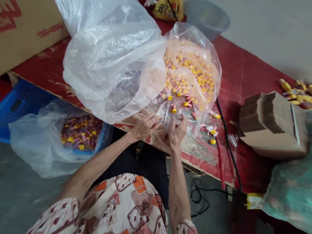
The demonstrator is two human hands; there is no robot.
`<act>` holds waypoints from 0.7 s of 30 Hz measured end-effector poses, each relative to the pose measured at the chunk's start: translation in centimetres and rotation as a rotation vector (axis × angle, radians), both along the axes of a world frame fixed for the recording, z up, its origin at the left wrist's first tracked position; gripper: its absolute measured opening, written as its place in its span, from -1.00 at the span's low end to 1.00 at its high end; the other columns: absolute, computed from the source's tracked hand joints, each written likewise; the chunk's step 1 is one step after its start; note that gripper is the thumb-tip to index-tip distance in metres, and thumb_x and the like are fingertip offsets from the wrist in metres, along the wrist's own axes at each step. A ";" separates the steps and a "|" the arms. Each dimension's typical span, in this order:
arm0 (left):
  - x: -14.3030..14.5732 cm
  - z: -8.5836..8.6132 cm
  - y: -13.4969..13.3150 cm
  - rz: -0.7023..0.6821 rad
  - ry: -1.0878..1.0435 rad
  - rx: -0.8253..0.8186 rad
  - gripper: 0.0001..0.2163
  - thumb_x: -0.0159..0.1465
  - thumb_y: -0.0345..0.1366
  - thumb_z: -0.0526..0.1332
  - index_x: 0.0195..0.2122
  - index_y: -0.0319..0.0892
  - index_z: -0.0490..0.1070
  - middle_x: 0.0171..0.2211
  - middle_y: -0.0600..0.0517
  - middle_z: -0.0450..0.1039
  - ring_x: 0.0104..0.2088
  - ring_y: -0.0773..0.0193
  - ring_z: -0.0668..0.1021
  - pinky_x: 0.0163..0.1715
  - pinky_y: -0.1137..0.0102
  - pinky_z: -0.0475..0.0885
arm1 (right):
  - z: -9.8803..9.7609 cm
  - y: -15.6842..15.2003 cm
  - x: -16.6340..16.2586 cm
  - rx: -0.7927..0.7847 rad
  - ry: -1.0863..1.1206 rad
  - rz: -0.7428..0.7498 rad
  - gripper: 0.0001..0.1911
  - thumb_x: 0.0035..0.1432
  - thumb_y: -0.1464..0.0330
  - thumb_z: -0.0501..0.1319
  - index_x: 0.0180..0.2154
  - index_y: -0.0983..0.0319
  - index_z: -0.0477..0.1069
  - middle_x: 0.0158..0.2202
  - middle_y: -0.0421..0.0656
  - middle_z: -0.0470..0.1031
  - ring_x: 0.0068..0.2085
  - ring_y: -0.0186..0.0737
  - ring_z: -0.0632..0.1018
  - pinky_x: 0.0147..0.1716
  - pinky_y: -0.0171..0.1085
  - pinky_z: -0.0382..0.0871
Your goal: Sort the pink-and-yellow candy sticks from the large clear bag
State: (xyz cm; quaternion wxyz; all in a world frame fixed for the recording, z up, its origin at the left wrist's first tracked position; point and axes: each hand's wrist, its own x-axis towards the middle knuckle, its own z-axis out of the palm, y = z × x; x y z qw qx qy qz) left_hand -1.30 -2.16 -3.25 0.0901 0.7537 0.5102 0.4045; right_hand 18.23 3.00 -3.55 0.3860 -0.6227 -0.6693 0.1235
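Note:
A big clear plastic bag [192,73] full of small yellow-and-pink pieces lies on the red table [244,78], its mouth toward me. A second, mostly empty clear bag [110,49] billows beside it on the left. My left hand [143,127] and my right hand [177,131] meet at the table's near edge, fingers curled and pinching at the bag's plastic and the small pieces at its mouth. What exactly sits between the fingers is hidden. Several loose pieces [212,134] lie just right of my right hand.
A stack of folded brown cardboard [272,124] sits at right, a teal bag [303,178] beyond it. A large carton [13,17] leans at left. Below the table a blue crate [10,109] holds another bag of pieces [80,132]. A black cable [227,141] crosses the table.

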 end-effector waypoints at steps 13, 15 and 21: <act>-0.3 0.1 -0.4 0.039 -0.012 0.035 -0.70 0.62 -0.16 0.14 0.18 -0.11 0.60 0.00 -0.15 0.63 0.07 0.06 0.68 0.17 0.16 0.64 | -0.8 4.7 -1.9 -0.082 -0.210 -0.071 -0.72 0.56 0.21 0.10 -0.02 0.19 0.53 0.05 0.01 0.57 0.02 -0.02 0.54 0.14 -0.04 0.33; -0.6 0.0 -0.5 0.036 -0.042 0.031 -0.68 0.62 -0.12 0.14 0.21 -0.11 0.59 0.03 -0.16 0.62 0.09 0.05 0.67 0.20 0.16 0.62 | -0.6 4.3 -1.7 -0.090 -0.215 -0.042 -0.71 0.59 0.25 0.07 0.04 0.18 0.53 0.08 0.00 0.56 0.04 -0.05 0.54 0.15 -0.06 0.31; -0.7 0.1 0.2 0.061 -0.067 -0.079 -0.64 0.61 -0.12 0.13 0.31 -0.13 0.50 0.04 -0.15 0.61 -0.02 0.07 0.66 0.16 0.12 0.63 | 0.2 3.7 -2.4 -0.170 -0.169 -0.015 -0.70 0.60 0.32 0.05 0.10 0.21 0.52 0.14 0.02 0.56 0.14 -0.03 0.52 0.21 -0.06 0.26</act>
